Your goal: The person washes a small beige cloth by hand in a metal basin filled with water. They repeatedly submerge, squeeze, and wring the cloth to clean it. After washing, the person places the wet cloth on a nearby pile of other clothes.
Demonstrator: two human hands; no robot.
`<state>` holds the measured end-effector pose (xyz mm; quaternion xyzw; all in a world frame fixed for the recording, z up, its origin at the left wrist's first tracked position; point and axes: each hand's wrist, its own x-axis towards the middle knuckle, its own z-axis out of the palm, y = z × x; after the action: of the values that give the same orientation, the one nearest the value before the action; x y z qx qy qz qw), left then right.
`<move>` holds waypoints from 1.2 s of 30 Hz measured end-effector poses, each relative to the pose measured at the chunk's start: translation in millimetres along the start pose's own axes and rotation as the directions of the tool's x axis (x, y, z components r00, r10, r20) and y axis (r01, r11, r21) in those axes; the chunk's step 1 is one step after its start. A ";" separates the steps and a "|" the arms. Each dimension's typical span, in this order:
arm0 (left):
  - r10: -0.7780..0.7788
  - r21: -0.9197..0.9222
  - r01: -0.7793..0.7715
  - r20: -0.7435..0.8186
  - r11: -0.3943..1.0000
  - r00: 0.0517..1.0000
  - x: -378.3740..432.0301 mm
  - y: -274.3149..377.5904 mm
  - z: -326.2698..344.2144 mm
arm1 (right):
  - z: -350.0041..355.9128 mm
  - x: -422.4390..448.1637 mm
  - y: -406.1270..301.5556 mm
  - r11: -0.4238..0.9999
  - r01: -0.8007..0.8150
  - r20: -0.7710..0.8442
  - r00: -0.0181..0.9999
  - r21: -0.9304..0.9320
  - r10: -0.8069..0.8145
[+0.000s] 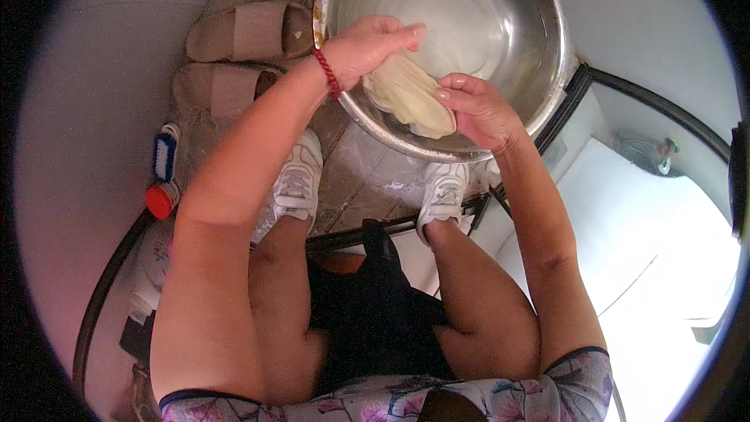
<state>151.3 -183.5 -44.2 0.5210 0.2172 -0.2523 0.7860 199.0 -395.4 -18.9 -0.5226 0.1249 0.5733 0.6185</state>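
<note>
A wet, pale yellow cloth item [413, 97] is stretched between my two hands over the near left part of a large stainless steel basin [556, 64]. My left hand [366, 50], with a red beaded bracelet at the wrist, has the upper left end of the cloth against its palm, thumb pointing right. The fingers and thumb of my right hand [477, 108] pinch its right edge. Clear water [457, 29] lies in the basin. Some folds of the cloth hang low near the basin's wall; whether they touch the water I cannot tell.
A pair of slide sandals [258, 32] lies on the tiled floor left of the basin. Further down at left are a blue and white brush [165, 155], a red-capped container [161, 200] and a black hose [102, 299]. A black-framed door or mirror [650, 91] stands at right.
</note>
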 end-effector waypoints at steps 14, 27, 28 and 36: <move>0.511 0.850 -0.474 0.309 0.231 0.802 -17.6 -1.8 98.6 | 13.3 22.7 47.7 0.720 0.155 0.169 0.919 0.677 -0.357; 0.601 0.892 -0.255 -0.024 0.374 0.799 5.0 -10.9 65.6 | 49.6 12.2 3.1 0.810 -0.018 -0.142 0.982 0.587 0.125; 0.582 0.878 -0.170 -0.141 0.447 0.801 13.0 -6.8 53.4 | 56.6 8.3 -5.8 0.825 -0.036 -0.124 0.984 0.564 0.128; 0.550 0.911 0.040 -0.282 0.410 0.786 31.1 -16.2 23.6 | -18.0 39.4 14.6 0.928 0.324 -0.498 0.845 0.182 -0.197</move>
<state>167.3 -216.0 -66.0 0.9259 0.1802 -0.0368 0.3298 207.1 -389.8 -63.5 -0.5728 0.2722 0.3177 0.7049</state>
